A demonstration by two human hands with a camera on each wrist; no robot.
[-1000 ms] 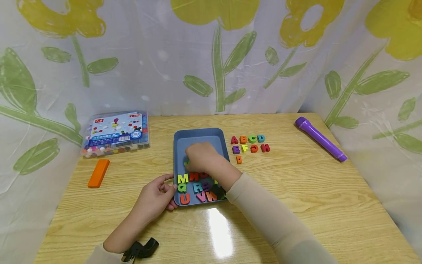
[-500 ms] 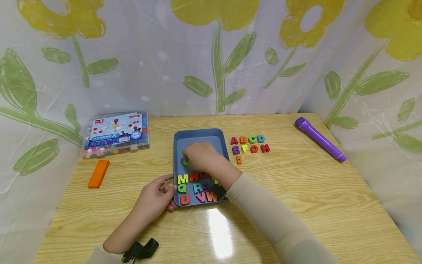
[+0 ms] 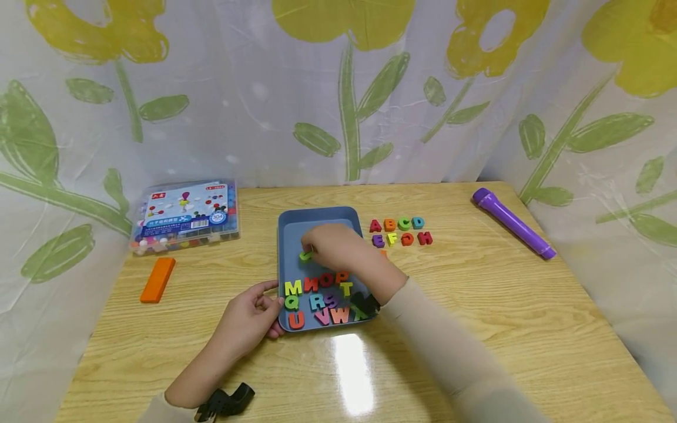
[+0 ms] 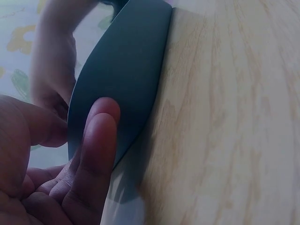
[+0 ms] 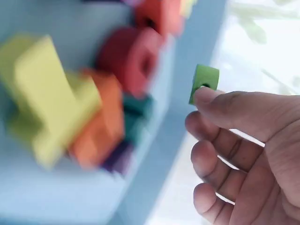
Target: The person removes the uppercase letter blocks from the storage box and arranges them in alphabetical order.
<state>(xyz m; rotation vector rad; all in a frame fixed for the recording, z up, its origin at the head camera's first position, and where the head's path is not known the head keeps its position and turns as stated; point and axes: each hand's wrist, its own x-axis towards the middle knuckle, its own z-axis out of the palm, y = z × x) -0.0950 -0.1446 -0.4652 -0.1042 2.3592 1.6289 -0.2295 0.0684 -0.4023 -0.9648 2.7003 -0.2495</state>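
Note:
My right hand [image 3: 334, 248] is over the middle of the blue-grey tray [image 3: 292, 228]. Between thumb and index finger it pinches a small green letter block [image 5: 205, 78], whose shape is largely hidden; the other fingers are bent below. At the tray's near left corner, my left hand [image 3: 250, 317] grips the edge, thumb at the rim and fingers [image 4: 99, 140] against the outer wall. In the near half of the tray lie colourful letter blocks in rows, among them a yellow M [image 3: 293, 287], a green Q [image 3: 291, 302] and a red-orange U [image 3: 296, 319].
Right of the tray, more letters lie in rows on the table, including a red A [image 3: 375, 225] and a red H [image 3: 425, 238]. A purple microphone [image 3: 513, 222] lies far right. At left are a clear box of coloured pieces [image 3: 185, 214] and an orange block [image 3: 157, 279].
My right hand has lifted slightly and shifted right with the green letter block, uncovering letters such as the P and T. The left hand stays at the tray's corner.

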